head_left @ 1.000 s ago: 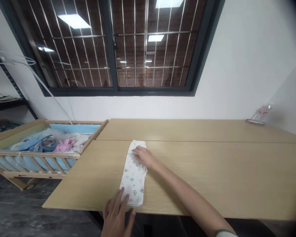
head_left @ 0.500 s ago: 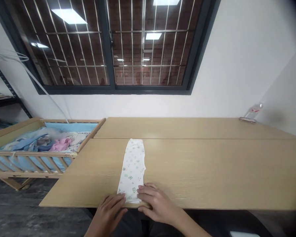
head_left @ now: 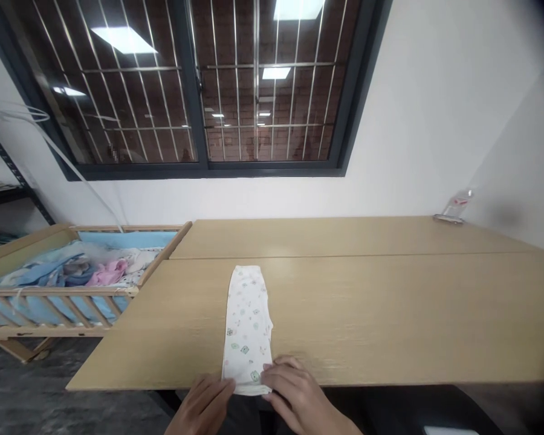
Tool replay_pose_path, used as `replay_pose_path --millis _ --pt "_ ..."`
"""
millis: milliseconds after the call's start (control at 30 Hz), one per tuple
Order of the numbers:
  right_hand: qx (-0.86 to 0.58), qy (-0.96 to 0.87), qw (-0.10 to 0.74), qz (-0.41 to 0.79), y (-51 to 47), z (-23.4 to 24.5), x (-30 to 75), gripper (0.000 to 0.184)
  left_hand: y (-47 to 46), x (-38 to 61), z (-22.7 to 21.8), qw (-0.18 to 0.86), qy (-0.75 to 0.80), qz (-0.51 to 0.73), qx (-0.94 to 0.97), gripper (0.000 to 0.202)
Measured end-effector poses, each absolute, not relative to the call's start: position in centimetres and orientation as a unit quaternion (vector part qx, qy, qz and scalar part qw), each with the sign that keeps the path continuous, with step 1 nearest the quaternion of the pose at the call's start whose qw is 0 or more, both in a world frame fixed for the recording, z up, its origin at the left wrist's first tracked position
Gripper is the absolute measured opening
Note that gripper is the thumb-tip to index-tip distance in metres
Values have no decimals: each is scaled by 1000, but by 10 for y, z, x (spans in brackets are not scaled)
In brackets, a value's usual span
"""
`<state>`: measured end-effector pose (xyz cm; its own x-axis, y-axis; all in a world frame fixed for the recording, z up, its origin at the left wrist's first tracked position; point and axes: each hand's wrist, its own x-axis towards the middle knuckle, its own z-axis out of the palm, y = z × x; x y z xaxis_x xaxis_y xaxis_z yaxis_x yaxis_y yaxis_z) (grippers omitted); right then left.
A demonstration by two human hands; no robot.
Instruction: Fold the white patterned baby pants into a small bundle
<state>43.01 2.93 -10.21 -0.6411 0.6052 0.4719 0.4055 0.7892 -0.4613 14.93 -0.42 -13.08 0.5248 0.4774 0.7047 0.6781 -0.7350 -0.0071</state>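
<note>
A pair of white baby pants (head_left: pixel 248 320) with a small green and pink print lies folded lengthwise on the wooden table. Its near end reaches the table's front edge, where a narrow turned-over band shows. My left hand (head_left: pixel 204 403) pinches the near left corner, fingers together and the thumb mostly hidden. At the near right corner my right hand (head_left: pixel 299 393) grips the cloth between fingers and thumb. The far end lies flat, with neither hand on it.
A wooden crib (head_left: pixel 58 296) with blue lining, holding blue, white and pink clothes (head_left: pixel 109 273), stands left of the table (head_left: pixel 390 314). A clear plastic bottle (head_left: pixel 459 204) and a flat, phone-like object (head_left: pixel 448 219) sit at the back right. Behind is a barred window (head_left: pixel 263 90).
Both hands have moved toward me, drawing the pants a little nearer, so the near end now sits at the table edge with a turned band. The camera view has shifted slightly.
</note>
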Motion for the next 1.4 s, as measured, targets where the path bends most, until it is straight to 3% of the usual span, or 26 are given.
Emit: replay_pose_path --millis 233,500,667,1033,1400 --pt "-321 -853 339 234 36 -79 438 20 2 144 -107 79 -351 -343 -868 55" --pt "-379 -803 407 214 118 -43 419 24 97 154 -57 28 -376 -463 -802 29" --pt "-415 -772 425 227 196 -55 401 27 175 157 -38 -94 -489 -384 -778 31" --pt "-534 -736 364 201 286 -110 381 26 266 173 -72 -133 -564 -271 -768 29" --pt "-559 -733 328 206 292 -115 379 27 264 184 -75 -82 -614 -220 -754 26"
